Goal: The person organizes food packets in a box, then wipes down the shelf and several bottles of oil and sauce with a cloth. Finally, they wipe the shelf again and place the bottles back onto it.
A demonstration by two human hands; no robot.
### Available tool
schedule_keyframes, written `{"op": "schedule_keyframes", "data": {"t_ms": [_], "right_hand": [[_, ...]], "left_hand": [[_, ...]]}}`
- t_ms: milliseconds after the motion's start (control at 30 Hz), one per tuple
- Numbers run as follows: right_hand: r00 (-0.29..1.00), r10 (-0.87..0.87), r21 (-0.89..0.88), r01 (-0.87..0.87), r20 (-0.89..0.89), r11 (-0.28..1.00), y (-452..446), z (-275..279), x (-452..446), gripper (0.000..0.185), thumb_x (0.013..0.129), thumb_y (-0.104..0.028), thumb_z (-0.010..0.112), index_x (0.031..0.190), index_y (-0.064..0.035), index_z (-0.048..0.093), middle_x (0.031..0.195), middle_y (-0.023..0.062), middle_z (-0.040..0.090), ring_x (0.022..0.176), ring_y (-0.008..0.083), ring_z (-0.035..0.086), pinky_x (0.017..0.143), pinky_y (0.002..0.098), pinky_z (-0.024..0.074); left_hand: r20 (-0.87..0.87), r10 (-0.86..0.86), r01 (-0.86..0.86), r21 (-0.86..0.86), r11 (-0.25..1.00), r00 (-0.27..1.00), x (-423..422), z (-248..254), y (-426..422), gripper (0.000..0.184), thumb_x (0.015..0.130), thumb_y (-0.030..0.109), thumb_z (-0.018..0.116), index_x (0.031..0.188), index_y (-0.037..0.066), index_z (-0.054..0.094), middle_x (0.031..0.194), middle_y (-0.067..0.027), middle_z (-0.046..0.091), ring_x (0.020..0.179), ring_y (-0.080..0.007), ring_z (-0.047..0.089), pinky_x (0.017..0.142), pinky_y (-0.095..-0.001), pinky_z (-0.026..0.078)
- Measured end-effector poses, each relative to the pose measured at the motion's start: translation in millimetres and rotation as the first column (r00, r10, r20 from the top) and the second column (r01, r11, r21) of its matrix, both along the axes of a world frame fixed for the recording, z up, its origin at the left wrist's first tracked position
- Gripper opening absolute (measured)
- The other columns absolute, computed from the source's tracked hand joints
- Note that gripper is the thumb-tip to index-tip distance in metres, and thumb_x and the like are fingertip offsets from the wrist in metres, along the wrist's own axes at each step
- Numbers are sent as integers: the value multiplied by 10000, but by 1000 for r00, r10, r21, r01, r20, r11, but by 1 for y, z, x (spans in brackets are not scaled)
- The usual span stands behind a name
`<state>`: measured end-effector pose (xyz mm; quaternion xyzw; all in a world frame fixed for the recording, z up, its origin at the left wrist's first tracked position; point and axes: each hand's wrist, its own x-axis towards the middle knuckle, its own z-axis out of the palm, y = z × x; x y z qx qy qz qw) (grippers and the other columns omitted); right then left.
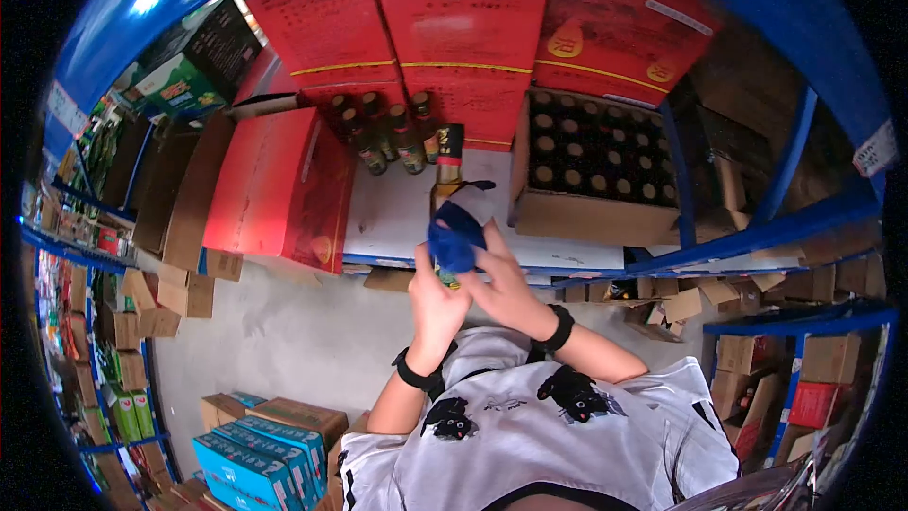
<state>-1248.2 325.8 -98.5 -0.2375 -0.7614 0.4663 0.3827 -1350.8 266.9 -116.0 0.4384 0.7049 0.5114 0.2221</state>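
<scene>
My left hand (437, 308) is closed round the lower part of a glass bottle (443, 191) that has a black and red cap and stands upright before me. A blue cloth (455, 235) lies against the bottle's middle, and my right hand (498, 274) pinches it from the right side. Several dark-capped bottles (407, 144) stand on the white shelf (383, 213) behind, to the left. Right of the bottle is an open carton (586, 215) filled with rows of dark-capped bottles.
Big red boxes (463, 14) are stacked at the back of the shelf. A red carton (260, 185) sits at its left. Blue shelf posts (794, 161) rise on the right. Light-blue packs (246, 464) and brown cartons lie on the floor at lower left.
</scene>
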Motion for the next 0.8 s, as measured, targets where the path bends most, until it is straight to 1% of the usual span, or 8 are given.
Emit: {"op": "schedule_keyframes", "data": {"t_ms": [100, 333, 433, 500, 533, 600, 667, 800], "right_hand": [[985, -62, -100, 79, 162, 992, -1, 22, -13, 416, 798, -103, 575, 1212, -109, 543, 1199, 281, 430, 1111, 374, 429, 968, 378, 321], [979, -118, -6, 119, -166, 993, 27, 28, -31, 426, 792, -76, 551, 1212, -144, 553, 1100, 119, 558, 1020, 300, 492, 908, 356, 384], [946, -146, -215, 85, -289, 973, 50, 21, -32, 426, 770, -11, 566, 1183, -118, 574, 1149, 87, 548, 1062, 212, 512, 928, 315, 386], [937, -29, -302, -83, -349, 950, 62, 17, -28, 399, 800, 2, 550, 1194, -63, 550, 1172, 82, 539, 1081, 175, 498, 939, 288, 383], [924, 60, -348, -202, -378, 915, 65, 18, -27, 386, 834, -24, 548, 1219, -42, 523, 1178, 86, 540, 1063, 152, 504, 935, 279, 386], [869, 82, -471, -341, -488, 814, 62, 21, -26, 391, 843, -43, 549, 1231, -39, 502, 1184, 86, 532, 1071, 156, 503, 939, 290, 391], [804, 72, -566, -475, -590, 674, 53, 22, -28, 398, 853, -62, 550, 1244, -36, 480, 1191, 87, 523, 1079, 161, 503, 943, 300, 397], [807, 97, -616, -517, -583, 595, 33, 18, -36, 368, 870, -70, 460, 1237, -61, 467, 1216, 68, 501, 1060, 138, 501, 930, 292, 404]], "left_hand": [[-153, -10, 24, 92, 995, 988, 4, 3, -2, 471, 718, 125, 650, 1102, -8, 411, 850, -248, 607, 789, -429, 598, 644, -423, 491], [-328, 44, -38, 27, 999, 944, 1, 16, -15, 470, 719, 140, 659, 1080, -7, 396, 829, -252, 584, 760, -449, 572, 618, -462, 472], [-147, -43, 34, -64, 997, 988, 1, 17, -25, 463, 723, 144, 659, 1076, 2, 395, 802, -239, 578, 769, -447, 576, 611, -462, 468], [216, -193, 199, -5, 980, 957, 4, 19, -31, 411, 757, 103, 645, 1075, 4, 404, 733, -132, 576, 606, -267, 604, 520, -347, 475], [501, -216, 260, -18, 965, 838, 5, 20, -32, 390, 769, 86, 639, 1073, 4, 410, 712, -90, 565, 561, -194, 589, 489, -298, 470], [565, -265, 280, 62, 958, 781, 0, 19, -32, 330, 781, 16, 606, 1051, 5, 416, 694, -48, 528, 512, -125, 529, 431, -223, 423], [845, -354, 429, 169, 888, 401, -13, 13, -33, 301, 786, -10, 584, 1034, 6, 415, 701, -76, 525, 497, -138, 521, 387, -216, 378], [898, -440, 337, 406, 850, 28, -22, 15, -28, 255, 813, 59, 541, 1030, -5, 422, 687, -97, 500, 446, -137, 455, 346, -210, 287]]}}
